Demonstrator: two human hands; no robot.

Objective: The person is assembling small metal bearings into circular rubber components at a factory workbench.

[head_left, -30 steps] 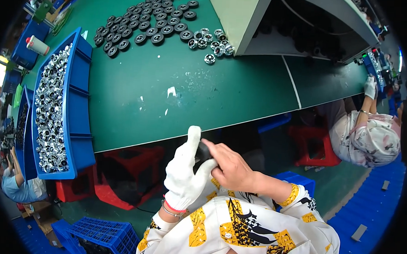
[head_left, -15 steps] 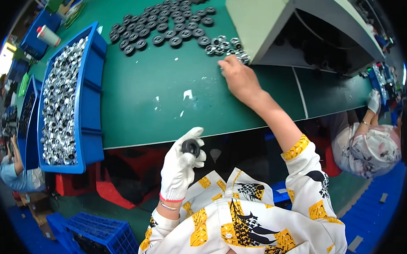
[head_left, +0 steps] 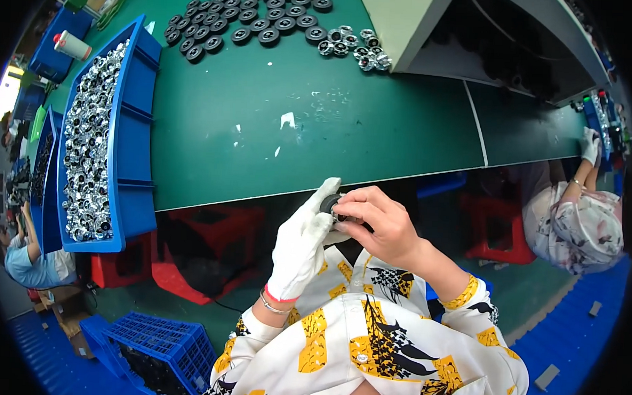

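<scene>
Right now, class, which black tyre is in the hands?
The tyre between the gloved left hand and bare right hand; every tyre in the far cluster lies on the table.

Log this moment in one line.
left hand: gloved, holds black round part | right hand: bare, against same part | table: black wheels, chrome parts

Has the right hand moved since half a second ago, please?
Yes; the right hand has come from the chrome parts on the green table back down to the left hand.
</scene>
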